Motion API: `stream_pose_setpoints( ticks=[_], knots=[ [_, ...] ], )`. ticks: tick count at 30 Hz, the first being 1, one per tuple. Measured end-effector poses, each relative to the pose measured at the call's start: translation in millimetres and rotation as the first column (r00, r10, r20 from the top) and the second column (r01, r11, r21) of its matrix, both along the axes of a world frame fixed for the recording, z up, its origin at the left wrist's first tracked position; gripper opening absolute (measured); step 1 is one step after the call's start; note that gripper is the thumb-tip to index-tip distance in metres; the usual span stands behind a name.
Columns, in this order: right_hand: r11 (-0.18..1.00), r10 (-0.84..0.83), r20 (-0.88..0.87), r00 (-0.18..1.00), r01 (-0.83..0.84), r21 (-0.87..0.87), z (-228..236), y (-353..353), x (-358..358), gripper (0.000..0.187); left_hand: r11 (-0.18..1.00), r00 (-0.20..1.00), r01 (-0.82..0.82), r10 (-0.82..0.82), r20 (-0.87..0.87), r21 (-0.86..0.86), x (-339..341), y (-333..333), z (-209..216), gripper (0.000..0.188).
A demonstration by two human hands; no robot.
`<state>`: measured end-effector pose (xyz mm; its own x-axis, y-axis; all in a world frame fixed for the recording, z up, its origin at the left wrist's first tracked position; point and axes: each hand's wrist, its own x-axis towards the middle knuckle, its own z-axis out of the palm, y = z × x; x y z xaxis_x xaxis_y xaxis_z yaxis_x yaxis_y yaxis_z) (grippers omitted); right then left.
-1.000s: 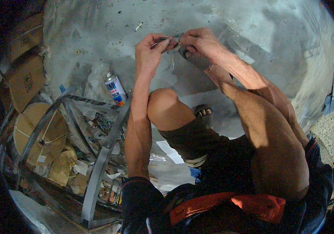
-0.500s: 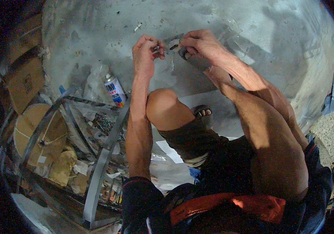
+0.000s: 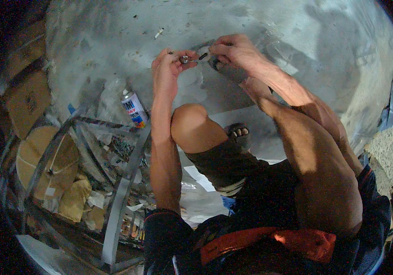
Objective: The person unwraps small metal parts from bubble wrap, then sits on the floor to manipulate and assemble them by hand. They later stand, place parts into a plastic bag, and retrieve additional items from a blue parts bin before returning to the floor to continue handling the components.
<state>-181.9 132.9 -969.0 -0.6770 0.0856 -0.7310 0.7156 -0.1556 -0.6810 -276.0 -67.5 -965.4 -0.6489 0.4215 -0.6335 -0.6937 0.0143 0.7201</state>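
My left hand (image 3: 165,73) is closed in a pinch on a small shiny metal piece (image 3: 185,59), its exact kind too small to make out. Across from it, my right hand (image 3: 238,54) has thumb and forefinger pressed together on something small and pale, mostly hidden by the fingers. Between the two hands shows a small dark oblong piece (image 3: 203,56); whether it joins what either hand holds, I cannot tell. Both hands are above the grey floor, beyond my bent knees. A small white stick-like piece (image 3: 159,33) lies on the floor past my left hand.
A spray can (image 3: 134,108) stands left of my left forearm. Nearer, a dark metal frame (image 3: 116,215) surrounds assorted clutter and a round cardboard-coloured disc (image 3: 47,156). Cardboard boxes (image 3: 29,103) line the far left. A speckled slab (image 3: 389,149) lies at the right.
My left hand has shifted slightly left and its fingers have straightened, showing more of the shiny metal piece. The right hand stays nearly in place, still pinching.
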Motion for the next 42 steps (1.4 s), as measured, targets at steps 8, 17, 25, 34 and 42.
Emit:
stream_pose_setpoints(
  ticks=[8, 17, 25, 34, 42],
  knots=[
    [1.0, -0.016, -0.009, 1.0, 0.016, 0.002, 2.9, -3.2, -0.3, 0.021, 0.969, 0.957, 0.216, -0.234, -0.169, -0.115, 7.3, 17.2, 25.4, 0.016],
    [0.998, 0.021, -0.033, 0.999, -0.019, 0.06, 0.6, -2.1, 1.2, 0.022, 0.979, 0.967, 0.204, -0.204, -0.152, -0.02, 9.2, 13.6, 14.0, 0.017],
    [1.0, 0.004, -0.063, 0.998, -0.004, 0.003, -2.4, -0.8, 1.3, 0.022, 0.981, 0.954, 0.061, -0.111, -0.279, -0.181, 1.7, 7.0, 3.1, 0.022],
    [1.0, 0.001, -0.066, 0.998, -0.001, -0.001, -5.9, -2.5, -0.5, 0.022, 0.621, 0.803, 0.289, -0.571, -0.168, -0.729, 9.5, 12.1, -4.1, 0.018],
    [1.0, 0.021, -0.075, 0.997, -0.021, 0.006, -1.9, -1.7, 1.2, 0.023, 0.689, 0.743, 0.297, -0.602, -0.293, -0.662, 11.7, 13.8, -17.5, 0.018]
  ],
)
